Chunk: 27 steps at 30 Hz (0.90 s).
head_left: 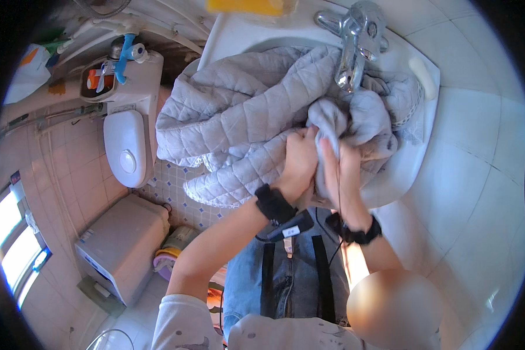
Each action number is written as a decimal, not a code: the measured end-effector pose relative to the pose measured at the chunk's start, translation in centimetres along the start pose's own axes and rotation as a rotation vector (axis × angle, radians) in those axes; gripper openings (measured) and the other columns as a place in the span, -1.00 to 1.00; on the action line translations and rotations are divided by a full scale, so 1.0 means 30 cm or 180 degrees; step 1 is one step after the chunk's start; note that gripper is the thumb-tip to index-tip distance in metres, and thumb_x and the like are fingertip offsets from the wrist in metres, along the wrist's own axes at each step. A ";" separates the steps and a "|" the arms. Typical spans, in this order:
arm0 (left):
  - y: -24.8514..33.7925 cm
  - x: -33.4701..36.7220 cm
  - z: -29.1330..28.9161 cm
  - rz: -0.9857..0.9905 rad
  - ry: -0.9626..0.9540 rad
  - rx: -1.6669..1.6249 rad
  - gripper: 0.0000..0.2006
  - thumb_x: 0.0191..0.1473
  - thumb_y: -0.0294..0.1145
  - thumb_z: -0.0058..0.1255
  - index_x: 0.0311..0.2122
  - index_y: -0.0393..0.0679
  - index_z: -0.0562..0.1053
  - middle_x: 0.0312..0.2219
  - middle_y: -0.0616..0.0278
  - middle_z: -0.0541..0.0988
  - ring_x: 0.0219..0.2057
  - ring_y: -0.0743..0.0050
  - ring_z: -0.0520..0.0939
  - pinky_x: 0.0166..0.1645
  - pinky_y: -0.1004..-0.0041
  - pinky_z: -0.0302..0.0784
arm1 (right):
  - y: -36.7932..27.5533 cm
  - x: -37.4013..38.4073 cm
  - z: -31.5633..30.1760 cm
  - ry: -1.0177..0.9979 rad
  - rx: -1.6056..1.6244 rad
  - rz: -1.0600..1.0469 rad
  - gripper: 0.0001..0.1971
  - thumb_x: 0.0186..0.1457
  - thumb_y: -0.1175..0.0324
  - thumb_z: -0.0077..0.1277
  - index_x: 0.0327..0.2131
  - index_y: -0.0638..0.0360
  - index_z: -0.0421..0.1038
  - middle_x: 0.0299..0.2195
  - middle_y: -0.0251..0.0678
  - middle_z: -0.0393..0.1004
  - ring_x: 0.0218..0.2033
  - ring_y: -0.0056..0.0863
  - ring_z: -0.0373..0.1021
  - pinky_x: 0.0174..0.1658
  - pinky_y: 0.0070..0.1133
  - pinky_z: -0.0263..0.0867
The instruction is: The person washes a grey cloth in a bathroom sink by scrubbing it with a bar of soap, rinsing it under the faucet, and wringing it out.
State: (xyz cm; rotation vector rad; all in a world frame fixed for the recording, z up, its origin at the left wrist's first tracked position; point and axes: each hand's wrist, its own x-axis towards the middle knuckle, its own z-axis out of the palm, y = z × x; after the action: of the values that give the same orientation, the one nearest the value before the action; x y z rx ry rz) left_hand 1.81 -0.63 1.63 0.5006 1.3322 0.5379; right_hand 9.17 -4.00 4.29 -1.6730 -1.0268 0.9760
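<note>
A large pale grey quilted cover [239,128] is heaped in the white washbasin [411,160], with its left part hanging over the basin's edge. Close to the front rim, my left hand [300,166] is closed around a bunched fold of it. My right hand [345,169] is right beside the left and grips the same twisted fold from the other side. Part of that fold shows upright between the two hands. Some fingers of both hands are hidden or slightly blurred. Above the cover stands a chrome tap [353,44], its spout over the cloth.
A white bar of soap [421,77] lies on the basin's right rim. To the left is a toilet [125,146] with its lid down. A grey box-shaped appliance [122,245] stands on the floor below it, next to stacked basins [168,261]. White tiles line the right wall.
</note>
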 end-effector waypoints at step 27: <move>0.207 -0.107 -0.094 -0.0622 -0.0585 -0.0439 -0.63 0.05 -0.14 -0.13 -0.21 -0.27 0.40 -0.36 0.23 0.50 -0.35 0.50 0.48 -0.27 0.56 0.35 | 0.021 0.074 -0.147 -0.0653 -0.0042 0.0442 -0.70 0.04 0.20 -0.04 -0.41 0.32 0.34 -0.50 -0.35 0.34 -0.43 -0.57 0.22 -0.30 -0.64 0.14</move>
State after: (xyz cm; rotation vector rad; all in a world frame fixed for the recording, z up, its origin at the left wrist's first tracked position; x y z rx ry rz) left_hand -1.94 2.29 7.47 0.2951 1.1449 0.4086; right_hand 14.10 -3.38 4.54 -1.6988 -1.0622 1.2549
